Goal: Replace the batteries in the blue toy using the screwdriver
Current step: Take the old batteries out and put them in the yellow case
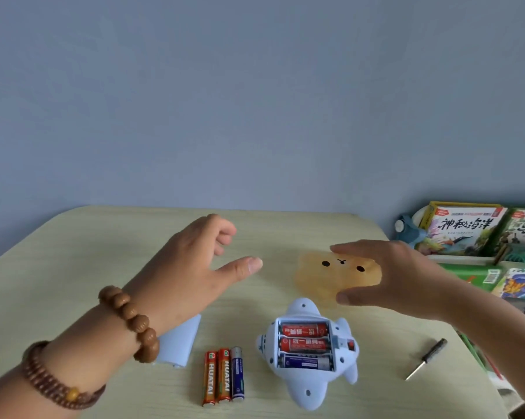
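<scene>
- Lying belly-up on the pale wood-grain bench (73, 267), the pale blue plastic toy (308, 385) sits near the front edge, a little right of centre, with its battery compartment (305, 346) uncovered.
- Inside that compartment three batteries lie side by side: two red ones (304, 337) toward the far side and one dark blue and silver one (308, 363) nearest the camera.
- Just left of the toy, three loose batteries (223, 378) lie in a row touching one another, two orange and one dark blue.
- Further left, a pale blue plastic cover plate (178, 344) rests flat on the bench, partly hidden by the left wrist.
- The small black-handled screwdriver (426, 358) lies on the bench to the right of the toy, well apart from it, tip pointing toward the front edge.
- The left hand (200, 261) hovers above the bench with fingers spread and loosely curled, holding nothing; two brown beaded bracelets (131, 323) circle its wrist and forearm.
- The right hand (397, 276) hovers beyond the toy, fingers and thumb apart and empty, in front of a translucent orange soft animal-face piece (321, 279) that lies on the bench.
- Colourful children's book boxes (464, 228) are stacked off the bench's right side.
</scene>
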Demonstrator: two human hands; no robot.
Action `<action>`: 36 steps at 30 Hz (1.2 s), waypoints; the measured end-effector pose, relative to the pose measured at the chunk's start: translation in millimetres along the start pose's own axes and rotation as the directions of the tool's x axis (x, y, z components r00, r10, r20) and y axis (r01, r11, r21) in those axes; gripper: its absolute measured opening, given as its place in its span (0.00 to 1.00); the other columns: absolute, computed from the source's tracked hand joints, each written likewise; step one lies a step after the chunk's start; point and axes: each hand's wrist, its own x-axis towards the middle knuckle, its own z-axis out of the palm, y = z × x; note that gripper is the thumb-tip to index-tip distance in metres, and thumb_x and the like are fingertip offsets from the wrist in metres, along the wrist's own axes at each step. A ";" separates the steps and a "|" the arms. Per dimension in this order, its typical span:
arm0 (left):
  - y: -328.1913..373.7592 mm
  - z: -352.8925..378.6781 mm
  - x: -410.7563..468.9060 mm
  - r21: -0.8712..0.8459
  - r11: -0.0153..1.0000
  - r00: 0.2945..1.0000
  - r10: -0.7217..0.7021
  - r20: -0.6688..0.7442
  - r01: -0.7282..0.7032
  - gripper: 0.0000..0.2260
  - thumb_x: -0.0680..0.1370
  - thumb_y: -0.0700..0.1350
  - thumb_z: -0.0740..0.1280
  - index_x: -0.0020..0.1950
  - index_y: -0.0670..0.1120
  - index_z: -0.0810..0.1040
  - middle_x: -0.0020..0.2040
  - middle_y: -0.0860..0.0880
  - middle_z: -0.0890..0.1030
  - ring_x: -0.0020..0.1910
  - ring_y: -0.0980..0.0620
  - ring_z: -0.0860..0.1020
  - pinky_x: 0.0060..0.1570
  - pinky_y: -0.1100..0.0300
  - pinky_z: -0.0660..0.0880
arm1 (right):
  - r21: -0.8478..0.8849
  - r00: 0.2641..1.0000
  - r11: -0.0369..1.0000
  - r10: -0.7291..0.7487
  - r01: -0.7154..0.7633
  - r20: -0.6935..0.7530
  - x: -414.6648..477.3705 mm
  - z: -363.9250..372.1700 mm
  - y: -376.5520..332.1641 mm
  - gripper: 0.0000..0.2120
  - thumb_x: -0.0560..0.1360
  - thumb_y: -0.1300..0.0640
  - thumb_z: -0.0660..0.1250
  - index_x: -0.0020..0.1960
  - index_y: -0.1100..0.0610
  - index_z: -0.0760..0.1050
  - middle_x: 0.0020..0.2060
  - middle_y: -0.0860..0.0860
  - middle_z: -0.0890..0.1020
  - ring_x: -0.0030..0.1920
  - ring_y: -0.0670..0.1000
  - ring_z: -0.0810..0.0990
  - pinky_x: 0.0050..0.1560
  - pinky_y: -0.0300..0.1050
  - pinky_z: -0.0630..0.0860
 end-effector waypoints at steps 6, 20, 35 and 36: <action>23.7 14.0 16.7 -0.514 0.856 0.953 0.113 0.280 0.049 0.49 0.57 0.72 0.74 0.74 0.57 0.65 0.65 0.61 0.76 0.65 0.64 0.75 0.62 0.55 0.78 | 0.061 0.957 0.972 -0.209 0.225 -0.203 -8.9 -20.5 -38.7 0.39 0.61 0.24 0.68 0.67 0.40 0.72 0.49 0.26 0.76 0.52 0.22 0.72 0.48 0.17 0.68; 35.7 18.0 5.8 -0.688 0.726 0.969 0.171 0.178 -0.002 0.38 0.56 0.62 0.79 0.62 0.51 0.72 0.58 0.50 0.84 0.58 0.51 0.82 0.57 0.50 0.78 | 0.143 0.897 0.888 -0.415 0.436 -0.154 -7.1 -28.0 -52.5 0.30 0.66 0.31 0.70 0.63 0.45 0.78 0.51 0.45 0.82 0.52 0.48 0.81 0.50 0.46 0.78; 21.5 16.4 11.2 -0.755 0.656 0.979 0.161 0.128 -0.010 0.44 0.61 0.55 0.81 0.70 0.53 0.60 0.62 0.45 0.82 0.60 0.45 0.82 0.64 0.41 0.75 | 0.585 0.959 0.759 -0.232 0.284 -0.164 13.8 -31.5 -59.1 0.15 0.74 0.41 0.68 0.55 0.49 0.81 0.44 0.48 0.88 0.44 0.49 0.86 0.51 0.47 0.82; 19.5 16.7 11.8 -0.753 0.658 0.979 0.159 0.125 -0.011 0.43 0.60 0.57 0.81 0.67 0.56 0.60 0.61 0.45 0.82 0.60 0.45 0.82 0.63 0.41 0.76 | 0.608 0.968 0.755 -0.168 0.247 -0.185 19.6 -30.5 -59.3 0.18 0.74 0.40 0.68 0.55 0.51 0.79 0.46 0.50 0.88 0.45 0.51 0.87 0.53 0.54 0.83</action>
